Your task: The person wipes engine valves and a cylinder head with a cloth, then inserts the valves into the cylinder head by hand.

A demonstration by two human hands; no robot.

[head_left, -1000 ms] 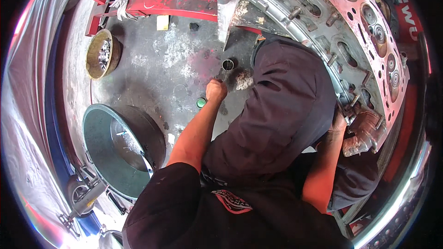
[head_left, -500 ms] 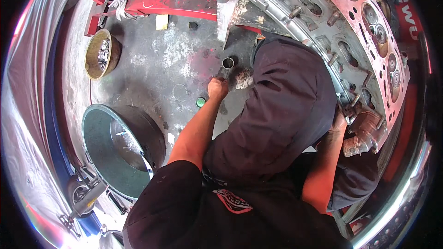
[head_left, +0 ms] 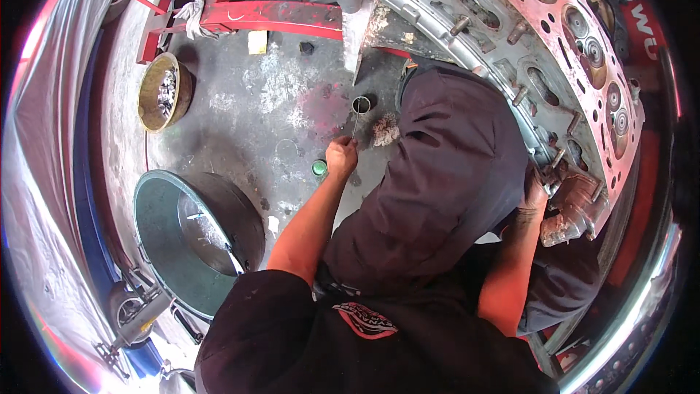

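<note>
My left hand [head_left: 341,156] is closed on a thin rod [head_left: 356,125] over the floor, and the rod's far end reaches into a small round can [head_left: 361,105]. What the can holds is too small to make out. Beside the left wrist stands a little round green container [head_left: 319,168]. On the other side of my bent knee, my right hand [head_left: 535,194] is at the lower edge of a large metal cylinder head [head_left: 510,66], close to a rusty pipe flange [head_left: 572,208]. The fingers of that hand are largely hidden by my trouser leg and the metal parts.
A big dark green tub [head_left: 149,237] stands at the left, with a yellowish basin [head_left: 146,95] of small metal parts beyond it. A red steel frame [head_left: 277,16] crosses the far side. A yellow piece [head_left: 257,41] and a dark lump [head_left: 306,48] lie on the floor.
My left hand has drawn back a little toward me, so more of the rod shows between it and the can. The right hand stays at the cylinder head. The view has shifted slightly.
</note>
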